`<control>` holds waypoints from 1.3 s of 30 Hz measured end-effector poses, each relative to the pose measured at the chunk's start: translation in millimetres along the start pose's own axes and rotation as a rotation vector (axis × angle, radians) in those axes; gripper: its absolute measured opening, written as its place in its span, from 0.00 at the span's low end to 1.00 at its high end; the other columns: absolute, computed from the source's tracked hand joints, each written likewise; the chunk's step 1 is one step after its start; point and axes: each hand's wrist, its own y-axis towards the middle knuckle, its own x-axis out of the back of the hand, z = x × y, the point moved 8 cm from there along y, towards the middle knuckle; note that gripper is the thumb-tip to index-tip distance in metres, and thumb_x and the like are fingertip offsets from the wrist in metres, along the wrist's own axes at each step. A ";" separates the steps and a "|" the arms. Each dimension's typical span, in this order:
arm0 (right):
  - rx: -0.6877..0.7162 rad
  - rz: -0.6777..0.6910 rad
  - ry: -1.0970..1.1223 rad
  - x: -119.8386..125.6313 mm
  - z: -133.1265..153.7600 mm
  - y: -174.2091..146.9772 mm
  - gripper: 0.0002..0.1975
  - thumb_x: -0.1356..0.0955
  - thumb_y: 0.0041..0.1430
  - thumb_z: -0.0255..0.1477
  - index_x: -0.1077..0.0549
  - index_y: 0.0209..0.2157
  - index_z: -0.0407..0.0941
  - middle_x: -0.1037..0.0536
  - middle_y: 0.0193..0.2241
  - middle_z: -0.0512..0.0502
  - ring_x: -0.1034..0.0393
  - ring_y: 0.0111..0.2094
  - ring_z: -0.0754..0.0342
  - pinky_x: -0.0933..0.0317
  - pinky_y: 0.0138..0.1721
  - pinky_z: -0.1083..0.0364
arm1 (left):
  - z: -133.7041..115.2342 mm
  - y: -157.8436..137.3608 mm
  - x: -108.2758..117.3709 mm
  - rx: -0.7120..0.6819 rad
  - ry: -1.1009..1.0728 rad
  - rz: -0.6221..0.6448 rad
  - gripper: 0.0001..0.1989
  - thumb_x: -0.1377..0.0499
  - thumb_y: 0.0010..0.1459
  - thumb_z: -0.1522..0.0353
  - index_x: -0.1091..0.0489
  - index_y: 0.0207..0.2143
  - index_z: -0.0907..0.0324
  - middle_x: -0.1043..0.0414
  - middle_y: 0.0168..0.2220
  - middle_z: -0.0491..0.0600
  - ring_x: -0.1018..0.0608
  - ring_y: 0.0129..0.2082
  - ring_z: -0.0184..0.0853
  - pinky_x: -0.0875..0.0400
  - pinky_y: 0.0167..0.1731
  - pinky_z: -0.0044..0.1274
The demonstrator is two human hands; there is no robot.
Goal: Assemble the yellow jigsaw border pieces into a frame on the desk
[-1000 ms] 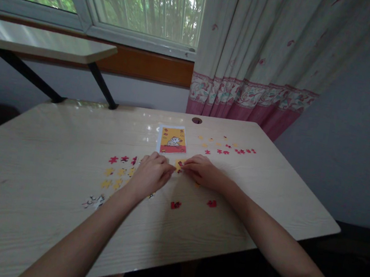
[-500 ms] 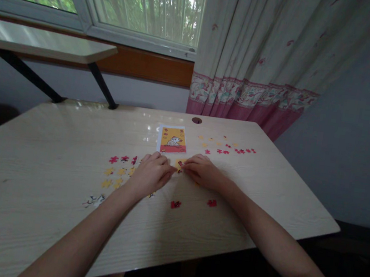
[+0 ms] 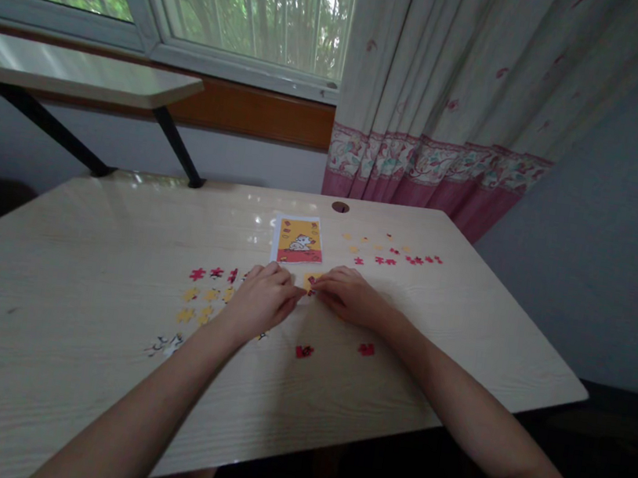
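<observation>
We see a pale, wood-grained table (image 3: 40, 366) across the middle and lower frame; a window (image 3: 257, 1) fills the upper left, with a shelf (image 3: 69, 71) beneath it, and a curtain (image 3: 435, 89) hangs from upper centre towards upper right. Against the earlier frames we find hardly any change; both hands stay near the centre, and the loose pieces (image 3: 186, 315) at left keep their rows. Our yellow puzzle piece (image 3: 310, 277) with dark red marks sits at frame centre, just below the picture card (image 3: 300, 241), between the fingertips of the left hand (image 3: 266, 297) and the right hand (image 3: 350, 295); each grip has its fingers drawn together beside it, though we cannot tell whether either is clamped on it; fingers cover part of it, so its pointing and long axis stay unclear.
</observation>
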 end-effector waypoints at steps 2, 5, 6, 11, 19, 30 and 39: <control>0.005 -0.013 -0.015 0.5 0.1 0.2 0.10 0.36 0.61 0.26 0.27 0.43 0.44 0.23 0.41 0.44 0.33 0.44 0.52 0.41 0.47 0.51 | -0.1 0.2 0.0 0.001 0.001 0.004 0.13 0.49 0.61 0.67 0.25 0.42 0.53 0.31 0.31 0.51 0.34 0.36 0.40 0.45 0.32 0.29; 0.014 -0.022 -0.032 1.2 1.3 1.5 0.10 0.36 0.61 0.26 0.26 0.42 0.44 0.23 0.41 0.43 0.33 0.43 0.52 0.40 0.47 0.50 | -0.3 0.9 -0.6 0.008 0.001 0.014 0.13 0.48 0.61 0.67 0.25 0.42 0.53 0.30 0.31 0.50 0.34 0.36 0.40 0.45 0.32 0.29; 0.019 -0.020 -0.038 1.2 2.2 2.1 0.10 0.36 0.61 0.26 0.26 0.41 0.44 0.23 0.41 0.43 0.33 0.44 0.52 0.40 0.47 0.50 | -0.2 1.2 -0.9 0.012 0.000 0.017 0.13 0.48 0.61 0.67 0.25 0.42 0.53 0.30 0.31 0.50 0.34 0.36 0.40 0.45 0.32 0.29; 0.028 -0.014 -0.041 1.9 7.0 2.9 0.10 0.37 0.62 0.26 0.25 0.41 0.45 0.23 0.42 0.43 0.33 0.45 0.52 0.40 0.48 0.49 | 0.7 1.4 -1.1 0.021 -0.011 0.007 0.13 0.49 0.62 0.66 0.26 0.41 0.54 0.29 0.32 0.50 0.34 0.36 0.41 0.45 0.33 0.30; -0.039 -0.024 0.013 28.0 -30.2 -5.5 0.10 0.37 0.61 0.27 0.24 0.40 0.44 0.22 0.39 0.43 0.31 0.43 0.53 0.40 0.46 0.51 | 3.0 0.3 0.6 0.045 -0.030 -0.002 0.14 0.49 0.61 0.68 0.27 0.44 0.55 0.29 0.34 0.51 0.33 0.38 0.41 0.43 0.35 0.30; -0.261 0.024 0.046 37.6 -87.1 -38.0 0.13 0.33 0.58 0.31 0.25 0.45 0.45 0.24 0.42 0.41 0.32 0.44 0.51 0.41 0.48 0.49 | 1.7 0.9 -0.9 0.028 -0.018 0.021 0.14 0.49 0.60 0.70 0.27 0.44 0.54 0.30 0.33 0.51 0.33 0.37 0.40 0.43 0.34 0.29; -0.215 -0.006 0.014 25.5 -67.7 -36.7 0.14 0.31 0.55 0.34 0.24 0.44 0.46 0.24 0.40 0.42 0.32 0.42 0.51 0.42 0.45 0.49 | 3.5 1.4 -3.1 0.019 -0.003 0.018 0.15 0.49 0.60 0.70 0.27 0.46 0.53 0.30 0.34 0.51 0.33 0.37 0.41 0.43 0.34 0.29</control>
